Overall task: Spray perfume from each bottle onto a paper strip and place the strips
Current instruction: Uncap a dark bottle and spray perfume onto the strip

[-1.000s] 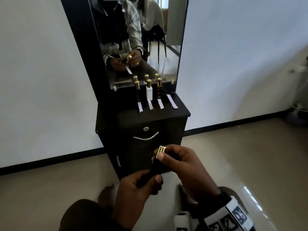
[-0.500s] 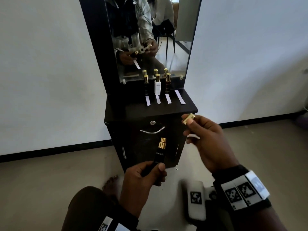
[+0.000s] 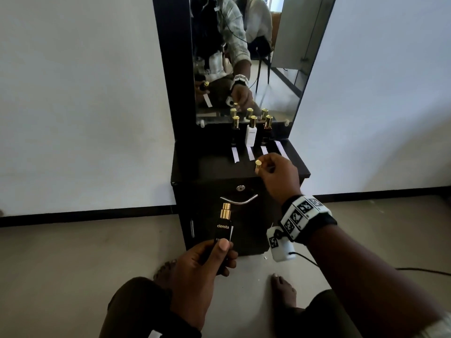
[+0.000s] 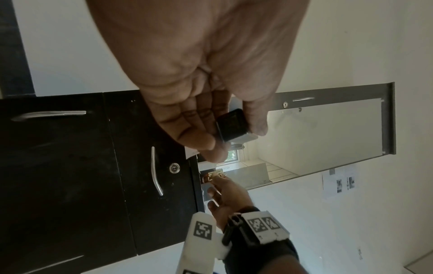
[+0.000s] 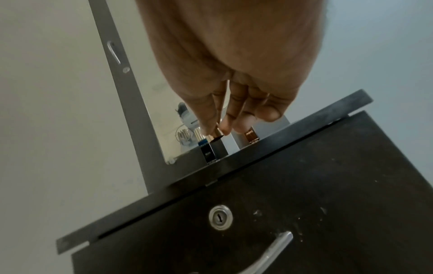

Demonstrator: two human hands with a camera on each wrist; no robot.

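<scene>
My left hand (image 3: 207,262) grips a black perfume bottle (image 3: 222,228) with its gold nozzle bare, upright in front of the cabinet, and a white paper strip (image 3: 231,233) sticks up behind the bottle. In the left wrist view the bottle's base (image 4: 232,127) shows between thumb and fingers. My right hand (image 3: 275,174) pinches the gold cap (image 3: 257,166) above the cabinet top (image 3: 210,167); the cap (image 5: 216,135) also appears in the right wrist view. Three capped bottles (image 3: 251,131) stand against the mirror. Several paper strips (image 3: 251,153) lie in front of them.
The black cabinet has a drawer with a lock (image 3: 240,188) and a curved metal handle (image 3: 238,199). A mirror (image 3: 244,57) rises behind the bottles. My bare feet (image 3: 283,286) rest on the tiled floor below. White walls stand on both sides.
My right hand pulled the gold cap off the bottle and carried it up and forward over the cabinet top. The left hand kept hold of the bottle, now upright with nozzle bare.
</scene>
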